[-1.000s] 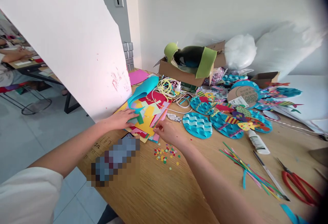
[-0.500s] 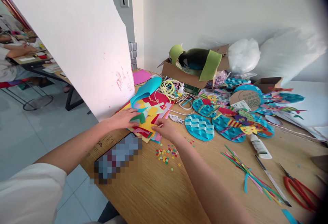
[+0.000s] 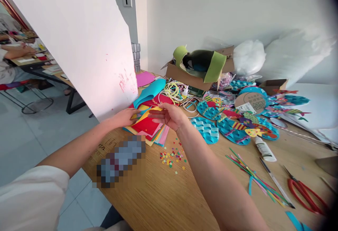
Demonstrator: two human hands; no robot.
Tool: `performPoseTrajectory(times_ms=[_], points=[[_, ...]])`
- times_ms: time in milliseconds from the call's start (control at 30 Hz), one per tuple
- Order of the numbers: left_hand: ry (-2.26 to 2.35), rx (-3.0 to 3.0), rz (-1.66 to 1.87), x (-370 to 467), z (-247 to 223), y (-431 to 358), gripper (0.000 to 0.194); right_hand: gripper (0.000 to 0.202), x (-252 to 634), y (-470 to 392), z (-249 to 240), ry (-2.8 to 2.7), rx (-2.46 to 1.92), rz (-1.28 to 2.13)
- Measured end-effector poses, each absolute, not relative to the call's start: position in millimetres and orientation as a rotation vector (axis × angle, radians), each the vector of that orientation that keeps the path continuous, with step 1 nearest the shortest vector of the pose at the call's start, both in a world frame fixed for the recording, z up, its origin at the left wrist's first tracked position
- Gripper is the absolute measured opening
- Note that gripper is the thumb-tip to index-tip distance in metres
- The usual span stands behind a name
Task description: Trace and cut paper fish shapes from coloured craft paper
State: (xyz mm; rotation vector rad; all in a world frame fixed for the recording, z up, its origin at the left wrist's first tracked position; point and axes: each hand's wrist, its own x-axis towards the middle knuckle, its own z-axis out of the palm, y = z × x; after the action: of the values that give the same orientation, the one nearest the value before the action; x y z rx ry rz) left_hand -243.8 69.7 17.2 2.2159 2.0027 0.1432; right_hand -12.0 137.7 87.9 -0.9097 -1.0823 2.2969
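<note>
A stack of coloured paper sheets (image 3: 154, 130) lies on the wooden table, with loose scraps on top. At its left side my left hand (image 3: 125, 117) is closed around some paper scraps; its fingertips are partly hidden by them. A yellow paper piece (image 3: 144, 115) stands raised and bent between my hands. My right hand (image 3: 170, 115) is over the right part of the stack, palm turned inward, fingers stretched out against the raised yellow paper. A curled blue sheet (image 3: 150, 92) lies just behind the hands.
A blurred-out phone-like object (image 3: 121, 160) lies near the left table edge. Confetti dots (image 3: 173, 155), paper strips (image 3: 253, 174), a white glue bottle (image 3: 265, 149) and red-handled scissors (image 3: 303, 192) are to the right. A white board (image 3: 87, 41) stands upright at left.
My right hand has moved up and forward across the stack, its fingers unfolding from a pinch. The yellow paper has lifted, and more of the red sheet shows in front.
</note>
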Motion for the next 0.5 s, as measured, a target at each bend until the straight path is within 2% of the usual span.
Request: performPoseTrajectory(times_ms=[300,500], points=[[1.963,2.134,0.337,-245.1,23.3,65.4,0.042,0.004,-15.8,142.2,133.0,-1.313,-0.875,2.168],[1.916,1.815,0.707,-253.4,27.7,59.5,0.050,0.007,-20.7,147.5,158.6,-1.364,-0.810,2.121]])
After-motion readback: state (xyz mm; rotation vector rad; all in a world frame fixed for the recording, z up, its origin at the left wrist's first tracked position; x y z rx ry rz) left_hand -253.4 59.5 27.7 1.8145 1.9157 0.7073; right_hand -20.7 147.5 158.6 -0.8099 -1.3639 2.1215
